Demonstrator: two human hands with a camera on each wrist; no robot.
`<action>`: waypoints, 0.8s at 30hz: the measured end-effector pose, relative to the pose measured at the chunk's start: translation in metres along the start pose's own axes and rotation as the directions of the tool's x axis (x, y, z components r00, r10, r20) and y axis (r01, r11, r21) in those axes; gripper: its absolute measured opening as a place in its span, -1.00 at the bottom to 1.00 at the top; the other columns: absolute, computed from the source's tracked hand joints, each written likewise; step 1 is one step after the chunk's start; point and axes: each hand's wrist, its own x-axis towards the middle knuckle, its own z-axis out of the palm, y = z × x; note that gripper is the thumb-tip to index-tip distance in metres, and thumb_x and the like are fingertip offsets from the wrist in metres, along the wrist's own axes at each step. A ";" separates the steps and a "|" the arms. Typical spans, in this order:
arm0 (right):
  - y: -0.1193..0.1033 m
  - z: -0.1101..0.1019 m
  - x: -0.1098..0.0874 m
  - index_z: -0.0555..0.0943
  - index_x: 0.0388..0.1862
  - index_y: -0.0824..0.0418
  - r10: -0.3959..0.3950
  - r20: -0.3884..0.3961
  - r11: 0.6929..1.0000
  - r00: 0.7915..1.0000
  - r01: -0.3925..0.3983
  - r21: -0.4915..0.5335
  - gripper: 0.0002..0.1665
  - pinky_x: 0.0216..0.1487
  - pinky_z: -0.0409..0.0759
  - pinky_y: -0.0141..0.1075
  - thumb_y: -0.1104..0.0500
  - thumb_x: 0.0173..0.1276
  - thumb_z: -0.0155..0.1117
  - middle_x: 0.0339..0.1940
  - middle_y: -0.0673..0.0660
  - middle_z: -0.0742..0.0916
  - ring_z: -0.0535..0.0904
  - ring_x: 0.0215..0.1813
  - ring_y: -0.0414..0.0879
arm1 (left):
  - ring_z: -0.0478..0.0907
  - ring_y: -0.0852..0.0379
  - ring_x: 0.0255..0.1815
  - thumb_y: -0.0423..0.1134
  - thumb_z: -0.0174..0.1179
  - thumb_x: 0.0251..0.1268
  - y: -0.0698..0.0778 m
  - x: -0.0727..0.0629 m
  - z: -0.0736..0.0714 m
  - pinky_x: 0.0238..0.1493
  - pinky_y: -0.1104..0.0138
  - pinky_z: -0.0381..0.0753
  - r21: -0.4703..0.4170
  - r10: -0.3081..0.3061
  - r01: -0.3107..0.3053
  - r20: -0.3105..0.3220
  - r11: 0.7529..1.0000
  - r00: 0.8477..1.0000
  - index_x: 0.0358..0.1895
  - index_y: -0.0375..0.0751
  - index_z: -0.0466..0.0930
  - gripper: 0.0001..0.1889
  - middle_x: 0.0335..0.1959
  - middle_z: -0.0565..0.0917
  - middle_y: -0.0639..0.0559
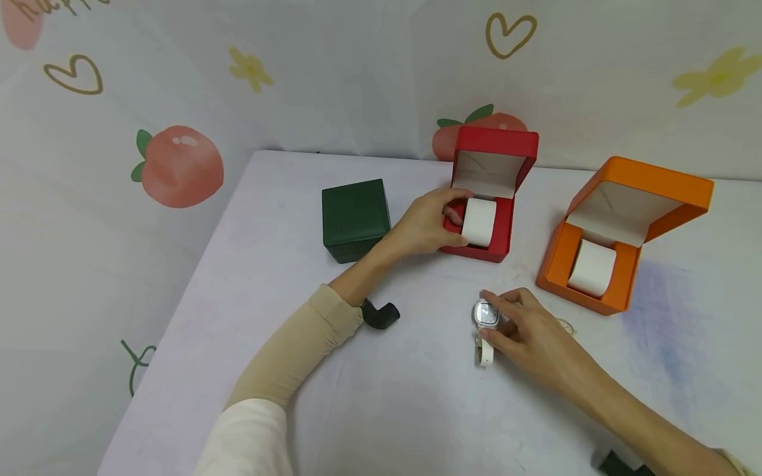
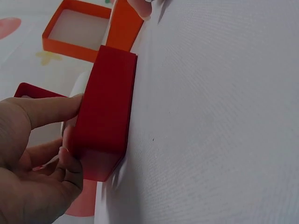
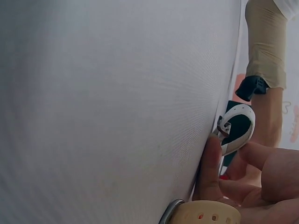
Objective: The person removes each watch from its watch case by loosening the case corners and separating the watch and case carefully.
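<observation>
An open red watch box (image 1: 505, 231) stands at the back with a white cushion (image 1: 479, 223) inside. My left hand (image 1: 430, 221) reaches in from the left, thumb and fingers curled about the cushion's left end. In the left wrist view, the fingers lie right at the rim of the red box (image 2: 105, 107). My right hand (image 1: 530, 330) pinches a watch with a square silver case (image 1: 487, 313) between thumb and fingers. The white strap (image 3: 243, 112) of this watch curves in a loop in the right wrist view. Part of the right hand's grip is hidden.
An open orange watch box (image 1: 631, 264) with a white cushion (image 1: 592, 268) stands at the right. A closed green box (image 1: 355, 221) sits left of the red one. Beside the right hand lies another watch (image 1: 567, 326), its tan strap (image 3: 205, 213) close to the right wrist camera.
</observation>
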 end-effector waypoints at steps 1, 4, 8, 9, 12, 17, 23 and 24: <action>0.000 0.000 0.000 0.48 0.37 0.32 -0.001 -0.001 1.000 1.000 0.001 -0.002 -0.30 -0.33 0.63 -0.41 0.17 0.28 0.44 -0.04 0.16 0.55 0.62 -0.28 -0.20 | 0.57 0.17 -0.16 -0.33 0.51 0.03 0.000 0.000 0.000 -0.35 0.43 0.49 -0.001 0.005 -0.005 -0.002 1.000 1.000 0.38 -0.21 0.39 -0.23 -0.14 0.61 -0.04; 0.000 0.001 0.000 0.48 0.36 0.33 -0.004 -0.001 1.000 1.000 0.004 -0.003 -0.31 -0.32 0.63 -0.41 0.17 0.28 0.44 -0.04 0.16 0.54 0.63 -0.28 -0.20 | 0.57 0.17 -0.17 -0.33 0.51 0.03 0.000 0.000 0.000 -0.34 0.44 0.50 0.000 0.010 -0.010 0.000 1.000 1.000 0.37 -0.23 0.39 -0.23 -0.13 0.60 -0.05; 0.000 0.001 0.000 0.48 0.36 0.33 -0.003 -0.003 1.000 1.000 0.003 -0.003 -0.32 -0.31 0.63 -0.40 0.18 0.29 0.44 -0.04 0.17 0.53 0.63 -0.28 -0.19 | 0.57 0.16 -0.17 -0.35 0.49 0.04 0.000 0.000 0.000 -0.34 0.45 0.52 -0.009 0.015 -0.015 0.007 1.000 1.000 0.38 -0.25 0.38 -0.24 -0.09 0.58 -0.07; 0.000 0.001 0.000 0.49 0.36 0.33 -0.001 -0.005 1.000 1.000 0.001 -0.004 -0.32 -0.31 0.63 -0.40 0.17 0.28 0.44 -0.04 0.17 0.53 0.63 -0.28 -0.19 | 0.57 0.16 -0.17 -0.35 0.49 0.05 -0.001 0.000 0.000 -0.34 0.44 0.52 -0.010 0.016 -0.016 0.008 1.000 1.000 0.38 -0.25 0.38 -0.24 -0.07 0.57 -0.07; 0.000 0.001 0.001 0.50 0.35 0.33 0.005 -0.012 1.000 1.000 -0.005 -0.010 -0.32 -0.31 0.63 -0.39 0.16 0.28 0.45 -0.06 0.16 0.53 0.63 -0.28 -0.18 | 0.58 0.18 -0.17 -0.34 0.47 0.07 -0.001 0.001 -0.001 -0.32 0.45 0.53 -0.007 0.024 -0.024 0.010 1.000 1.000 0.38 -0.25 0.39 -0.26 0.00 0.55 -0.06; 0.000 0.002 0.002 0.51 0.34 0.33 0.013 -0.017 1.000 1.000 -0.013 -0.012 -0.31 -0.35 0.59 -0.40 0.14 0.27 0.47 -0.12 0.14 0.52 0.60 -0.29 -0.19 | 0.58 0.19 -0.16 -0.34 0.46 0.08 -0.001 0.001 -0.001 -0.23 0.49 0.55 0.009 0.036 -0.036 0.001 0.999 0.999 0.38 -0.25 0.41 -0.27 0.18 0.47 -0.08; 0.000 0.003 0.003 0.50 0.35 0.31 0.027 -0.010 0.999 1.000 -0.028 -0.023 -0.29 -0.38 0.54 -0.41 0.11 0.27 0.47 -0.14 0.11 0.51 0.54 -0.30 -0.20 | 0.57 0.18 -0.17 -0.32 0.46 0.07 0.001 0.002 0.000 -0.12 0.53 0.51 0.067 0.022 -0.021 -0.009 0.998 1.000 0.37 -0.27 0.43 -0.28 0.31 0.33 -0.17; 0.000 0.003 0.003 0.50 0.35 0.31 0.029 -0.007 0.999 1.000 -0.030 -0.026 -0.29 -0.38 0.53 -0.41 0.11 0.27 0.47 -0.15 0.11 0.51 0.54 -0.30 -0.20 | 0.56 0.17 -0.16 -0.32 0.46 0.07 0.001 0.002 0.000 -0.13 0.53 0.50 0.079 0.020 -0.019 -0.013 0.997 1.000 0.37 -0.27 0.44 -0.28 0.30 0.34 -0.17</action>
